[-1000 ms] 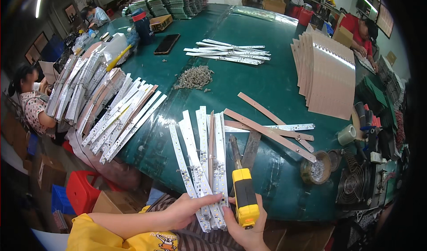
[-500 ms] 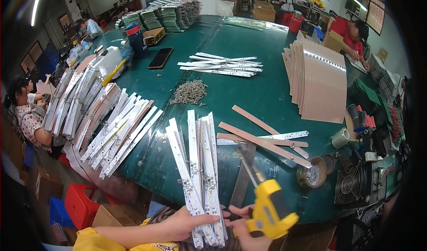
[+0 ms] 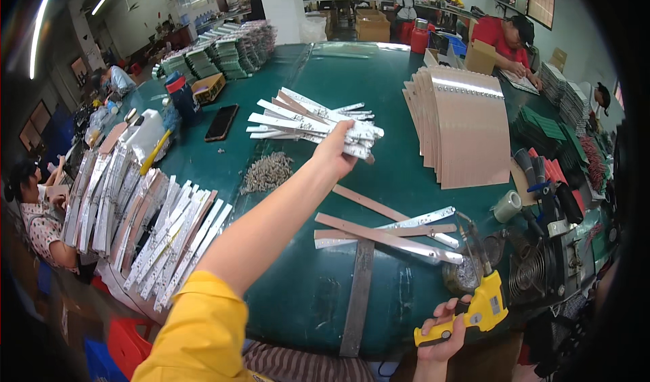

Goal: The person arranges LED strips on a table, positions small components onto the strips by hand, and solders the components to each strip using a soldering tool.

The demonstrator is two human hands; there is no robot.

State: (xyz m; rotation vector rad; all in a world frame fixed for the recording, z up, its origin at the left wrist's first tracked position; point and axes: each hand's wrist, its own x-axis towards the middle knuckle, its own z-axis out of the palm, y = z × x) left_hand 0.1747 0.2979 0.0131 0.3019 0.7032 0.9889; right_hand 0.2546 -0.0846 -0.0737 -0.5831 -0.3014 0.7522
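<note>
My left hand (image 3: 333, 150) is closed around a bundle of white LED circuit board strips (image 3: 288, 120). It holds them over a pile of similar strips (image 3: 354, 107) in the middle of the green table, and whether they rest on it I cannot tell. At the lower right, my right hand (image 3: 443, 333) grips the handle of a yellow soldering gun (image 3: 486, 306). The gun's metal tip points up beside a round bowl (image 3: 455, 282) of silvery bits. Several loose strips (image 3: 389, 238) lie crossed on the table between my hands, some showing copper-coloured backs, near a flat grey metal bar (image 3: 357, 301).
Small metal parts (image 3: 267, 172) are heaped left of my forearm. More strips (image 3: 179, 236) lean along the left edge. A phone (image 3: 221, 122) and a dark bottle (image 3: 183, 97) stand behind. Large copper-coloured panels (image 3: 470, 131) are stacked at right, and co-workers sit around the table.
My left hand has carried the strip bundle from the near edge forward to the pile. My right hand has moved right with the soldering gun, now beside the bowl. The view has shifted.
</note>
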